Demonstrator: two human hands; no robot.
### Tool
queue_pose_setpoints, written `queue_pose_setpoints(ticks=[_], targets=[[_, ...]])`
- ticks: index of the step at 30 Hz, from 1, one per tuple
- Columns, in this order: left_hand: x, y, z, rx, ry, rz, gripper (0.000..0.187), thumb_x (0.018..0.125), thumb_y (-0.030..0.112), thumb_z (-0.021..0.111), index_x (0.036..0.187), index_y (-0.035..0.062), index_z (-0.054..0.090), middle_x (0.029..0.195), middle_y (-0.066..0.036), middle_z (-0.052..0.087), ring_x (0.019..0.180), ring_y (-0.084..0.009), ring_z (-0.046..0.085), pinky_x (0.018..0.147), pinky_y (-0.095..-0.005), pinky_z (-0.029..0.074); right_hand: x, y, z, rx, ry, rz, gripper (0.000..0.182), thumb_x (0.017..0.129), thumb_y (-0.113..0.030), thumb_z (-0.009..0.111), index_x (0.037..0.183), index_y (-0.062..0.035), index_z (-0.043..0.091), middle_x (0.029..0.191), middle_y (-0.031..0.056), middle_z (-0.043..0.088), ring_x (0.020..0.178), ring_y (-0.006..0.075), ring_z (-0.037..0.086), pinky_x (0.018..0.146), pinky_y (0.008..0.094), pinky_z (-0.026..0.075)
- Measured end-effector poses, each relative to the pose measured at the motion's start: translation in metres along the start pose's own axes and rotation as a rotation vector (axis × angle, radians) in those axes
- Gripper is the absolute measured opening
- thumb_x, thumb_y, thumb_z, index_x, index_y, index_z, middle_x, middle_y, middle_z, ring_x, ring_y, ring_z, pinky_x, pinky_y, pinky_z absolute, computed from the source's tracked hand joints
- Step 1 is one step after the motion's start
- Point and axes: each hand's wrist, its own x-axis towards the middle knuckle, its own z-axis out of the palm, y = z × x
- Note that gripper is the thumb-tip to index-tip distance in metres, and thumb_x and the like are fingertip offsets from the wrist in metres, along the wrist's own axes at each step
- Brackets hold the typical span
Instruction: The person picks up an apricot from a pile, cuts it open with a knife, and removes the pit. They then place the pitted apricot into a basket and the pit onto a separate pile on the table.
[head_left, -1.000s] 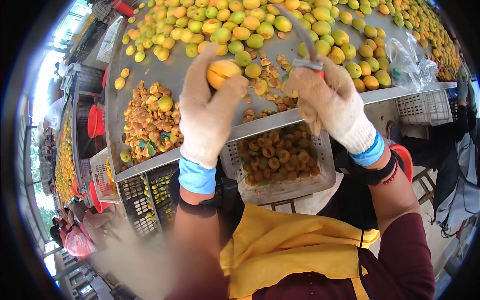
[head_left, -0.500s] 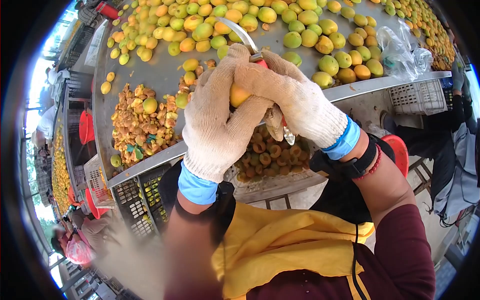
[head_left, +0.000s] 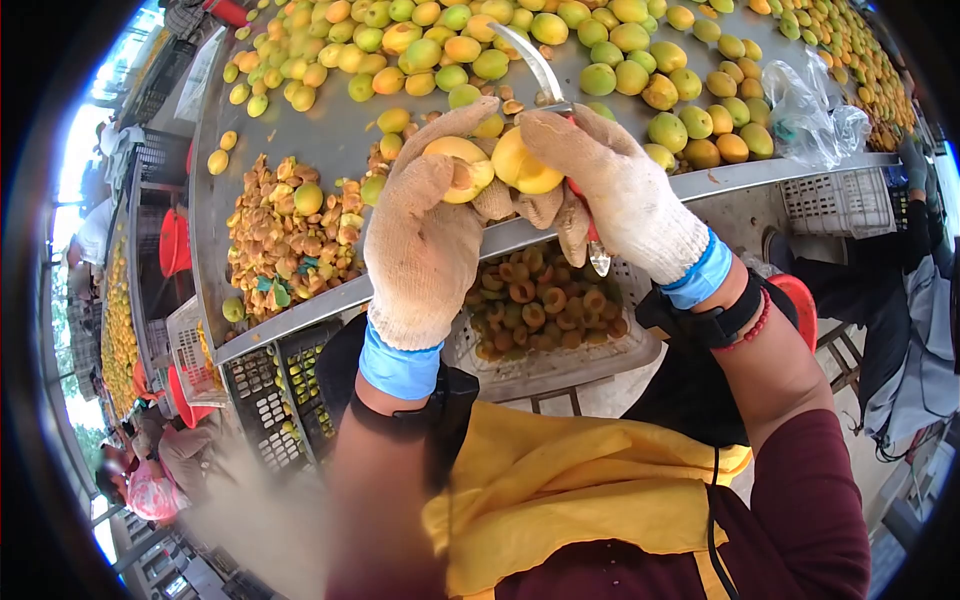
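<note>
My left hand (head_left: 415,245), in a knitted glove with a blue cuff, is closed on one half of an apricot-like fruit, the left fruit half (head_left: 462,170). Pale yellow cut flesh shows on it. My right hand (head_left: 635,200), gloved the same way, holds the right fruit half (head_left: 527,165) beside it. It also grips a curved knife (head_left: 535,65) with a red handle; the blade points up and away over the table. Both hands are above the table's front edge. Below them, a crate (head_left: 570,376) holds many cut fruit halves (head_left: 540,305).
Whole green and orange fruits (head_left: 400,60) cover much of the metal table (head_left: 320,135). A heap of brownish fruit pieces (head_left: 290,230) lies at left. A clear plastic bag (head_left: 815,115) rests at right. Black crates (head_left: 270,400) stand below left; a person (head_left: 150,480) is further back.
The fruit, earlier mostly hidden between my closed-together hands, is now parted into two halves. My hands have moved apart a little, and the knife blade has shifted right.
</note>
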Motion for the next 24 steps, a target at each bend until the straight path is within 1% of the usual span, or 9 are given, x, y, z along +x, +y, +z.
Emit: queue_pose_setpoints(ticks=[4,9,12,16,19,20,21,23,24], targets=[[0.006,-0.001,-0.022,-0.046,-0.035,0.032,0.051,0.107,0.036,0.046,0.136,-0.0037,0.059,0.106,-0.016,0.071,0.085,-0.0231,0.064,0.080,-0.0421,0.059,-0.007,-0.006,-0.010,-0.093,-0.085,0.049,0.043,0.102,-0.047,0.062,0.102,-0.0042,0.066,0.065,0.0017,0.060,0.044,0.0076,0.052,0.042,0.0234,0.041],[0.005,-0.001,-0.028,-0.079,-0.017,-0.001,0.074,0.109,0.062,0.035,0.130,-0.0029,0.064,0.093,-0.014,0.074,0.070,-0.0171,0.060,0.067,-0.0406,0.059,-0.022,-0.029,-0.008,-0.538,0.011,0.026,0.042,0.102,-0.048,0.064,0.111,-0.0078,0.072,0.066,-0.0008,0.061,0.047,0.0056,0.051,0.043,0.0223,0.039],[0.004,-0.005,-0.021,0.051,0.032,-0.013,0.085,0.109,0.065,0.028,0.135,-0.0087,0.059,0.087,-0.012,0.071,0.062,-0.0166,0.055,0.061,-0.0356,0.055,0.000,-0.012,-0.027,-0.203,0.025,-0.395,0.034,0.108,-0.032,0.056,0.113,-0.0030,0.071,0.071,-0.0036,0.061,0.055,0.0051,0.051,0.052,0.0204,0.044],[0.003,-0.014,-0.012,0.132,-0.032,-0.021,0.083,0.109,0.065,0.030,0.130,-0.0086,0.062,0.085,-0.013,0.070,0.056,-0.0152,0.051,0.052,-0.0317,0.052,0.009,-0.028,-0.018,0.385,-0.146,-0.480,0.035,0.111,-0.030,0.051,0.107,0.0011,0.066,0.061,-0.0060,0.034,0.046,0.0096,0.031,0.045,0.0265,0.032],[-0.002,-0.022,0.014,0.180,0.057,-0.083,0.079,0.109,0.065,0.032,0.120,-0.0058,0.065,0.078,-0.013,0.069,0.050,-0.0151,0.050,0.049,-0.0300,0.050,0.018,-0.027,-0.011,0.586,-0.251,-0.466,0.032,0.109,-0.031,0.052,0.099,-0.0054,0.066,0.061,-0.0078,0.044,0.052,0.0067,0.041,0.050,0.0266,0.035],[-0.003,-0.024,0.022,0.217,0.150,-0.103,0.078,0.108,0.065,0.033,0.113,-0.0032,0.069,0.072,-0.013,0.068,0.046,-0.0156,0.049,0.048,-0.0297,0.049,0.054,-0.029,-0.012,0.532,-0.577,-0.913,0.040,0.111,-0.037,0.053,0.090,-0.0031,0.062,0.054,-0.0025,0.043,0.041,0.0128,0.039,0.038,0.0297,0.040],[-0.003,-0.026,0.024,0.216,0.148,-0.108,0.078,0.108,0.065,0.033,0.113,-0.0032,0.069,0.072,-0.013,0.068,0.046,-0.0156,0.049,0.048,-0.0297,0.049,0.046,-0.031,-0.004,0.531,-0.571,-0.913,0.040,0.111,-0.037,0.053,0.090,-0.0031,0.062,0.054,-0.0025,0.043,0.041,0.0128,0.039,0.038,0.0297,0.040],[-0.002,-0.027,0.026,0.129,0.201,-0.180,0.071,0.108,0.064,0.039,0.110,-0.0021,0.066,0.072,-0.013,0.068,0.045,-0.0166,0.051,0.046,-0.0286,0.047,0.018,-0.040,0.016,0.548,0.029,-0.386,0.040,0.111,-0.036,0.053,0.093,-0.0012,0.063,0.054,-0.0014,0.044,0.041,0.0135,0.040,0.038,0.0301,0.041],[-0.001,-0.028,0.025,0.130,0.202,-0.183,0.071,0.108,0.064,0.039,0.110,-0.0021,0.066,0.072,-0.013,0.068,0.045,-0.0166,0.051,0.046,-0.0286,0.047,0.017,-0.041,0.019,0.510,0.069,-0.403,0.039,0.110,-0.035,0.054,0.095,-0.0009,0.063,0.056,-0.0010,0.045,0.041,0.0133,0.040,0.039,0.0291,0.041]])
